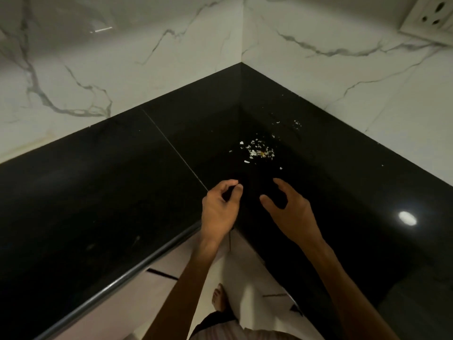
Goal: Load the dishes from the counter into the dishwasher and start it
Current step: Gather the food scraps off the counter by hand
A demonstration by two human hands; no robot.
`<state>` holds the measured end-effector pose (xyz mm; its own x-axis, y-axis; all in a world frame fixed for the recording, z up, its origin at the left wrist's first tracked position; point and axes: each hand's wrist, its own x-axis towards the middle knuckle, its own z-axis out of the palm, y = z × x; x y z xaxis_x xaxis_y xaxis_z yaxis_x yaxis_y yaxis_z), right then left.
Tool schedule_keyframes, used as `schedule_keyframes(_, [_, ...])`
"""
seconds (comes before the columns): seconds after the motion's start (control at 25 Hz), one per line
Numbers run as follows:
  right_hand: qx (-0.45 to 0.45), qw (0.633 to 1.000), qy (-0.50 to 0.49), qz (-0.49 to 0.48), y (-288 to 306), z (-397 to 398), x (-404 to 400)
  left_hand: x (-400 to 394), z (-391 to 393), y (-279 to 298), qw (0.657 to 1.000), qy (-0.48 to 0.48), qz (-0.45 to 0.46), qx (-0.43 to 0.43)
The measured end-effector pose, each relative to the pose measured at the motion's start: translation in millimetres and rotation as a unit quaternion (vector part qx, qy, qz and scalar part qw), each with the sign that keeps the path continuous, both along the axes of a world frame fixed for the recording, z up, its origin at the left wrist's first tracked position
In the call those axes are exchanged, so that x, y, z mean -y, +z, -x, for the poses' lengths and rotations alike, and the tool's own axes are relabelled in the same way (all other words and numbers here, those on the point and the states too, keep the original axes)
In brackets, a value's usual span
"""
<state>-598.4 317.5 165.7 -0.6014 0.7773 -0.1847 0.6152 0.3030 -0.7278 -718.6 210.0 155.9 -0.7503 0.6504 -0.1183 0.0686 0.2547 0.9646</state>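
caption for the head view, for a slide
Both hands, left and right, hover empty over a black corner counter, short of scattered white crumbs.

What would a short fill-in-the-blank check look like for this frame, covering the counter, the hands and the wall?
1. The scattered white crumbs lie on a ____ counter, near its inner corner.
2. The left hand and the right hand both hold ____.
3. The walls behind the counter are white with grey ____.
4. The socket plate is mounted at the upper ____ of the view.

Missing words: black; nothing; veins; right
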Motion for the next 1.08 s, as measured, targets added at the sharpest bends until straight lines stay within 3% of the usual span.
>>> schedule_keyframes(0.08, [0.078, 0.996, -0.026, -0.019, -27, 2, -18, -12, 16, -26, 0.992, -0.008, 0.101, -0.079])
schedule_keyframes(0.24, [0.262, 0.962, -0.041, -0.064, -86, -1, -36, -23, 43, -78, 0.940, -0.060, 0.260, -0.213])
schedule_keyframes(0.36, [0.301, 0.944, -0.038, -0.130, -106, 18, -48, -38, 54, -101, 0.892, -0.106, 0.343, -0.273])
schedule_keyframes(0.64, [0.268, 0.945, 0.034, -0.182, -120, 110, -127, -135, 97, -108, 0.861, -0.144, 0.324, -0.366])
schedule_keyframes(0.76, [0.164, 0.965, 0.142, -0.148, -108, 125, -174, -168, 114, -109, 0.859, -0.158, 0.315, -0.370])
schedule_keyframes(0.84, [0.072, 0.984, 0.104, -0.121, -100, 113, -223, -179, 120, -109, 0.866, -0.158, 0.311, -0.359])
schedule_keyframes(0.88, [0.069, 0.986, 0.065, -0.139, -99, 102, -252, -183, 122, -109, 0.868, -0.157, 0.310, -0.354])
schedule_keyframes(0.96, [0.164, 0.965, 0.015, -0.203, -107, 83, -309, -188, 123, -108, 0.870, -0.159, 0.306, -0.354])
schedule_keyframes(1.08, [0.256, 0.938, 0.062, -0.227, -116, 115, -361, -193, 126, -107, 0.876, -0.155, 0.293, -0.349])
